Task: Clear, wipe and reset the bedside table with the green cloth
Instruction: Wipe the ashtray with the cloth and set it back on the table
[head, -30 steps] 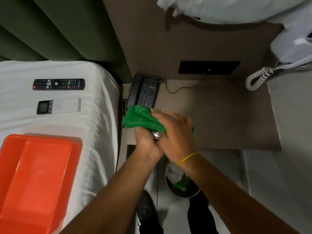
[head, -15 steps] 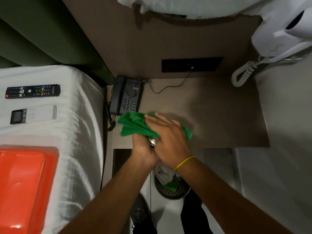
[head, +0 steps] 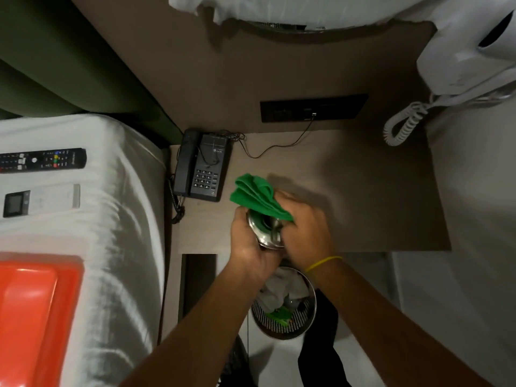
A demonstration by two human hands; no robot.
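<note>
Hands meet over the front edge of the table [head: 349, 191]. My left hand [head: 248, 241] is wrapped around a small shiny metal dish [head: 265, 233], fingers curled under it and thumb along its rim. My right hand [head: 304, 224] is bunched on the cloth [head: 251, 194], pressing part of it down into the dish — the rest of the green fabric fans up and away toward the phone [head: 203, 166]. A yellow band [head: 324, 262] circles my right wrist.

The phone, black with a keypad, sits at the table's back left corner, its coiled cord hanging off the left side and a thin wire running from it to a dark wall panel [head: 312, 107]. The remaining tabletop to the right shows bare wood grain.

Below my wrists, on the floor, stands a mesh bin [head: 284, 328] with white and green scraps inside.

To the left is the bed [head: 117, 247], white sheet — on it lie a black remote [head: 44, 159], a white remote [head: 42, 201] with a small screen, and nearer me an orange tray [head: 33, 317]. A white wall handset [head: 469, 60] with curly cord hangs at upper right.
</note>
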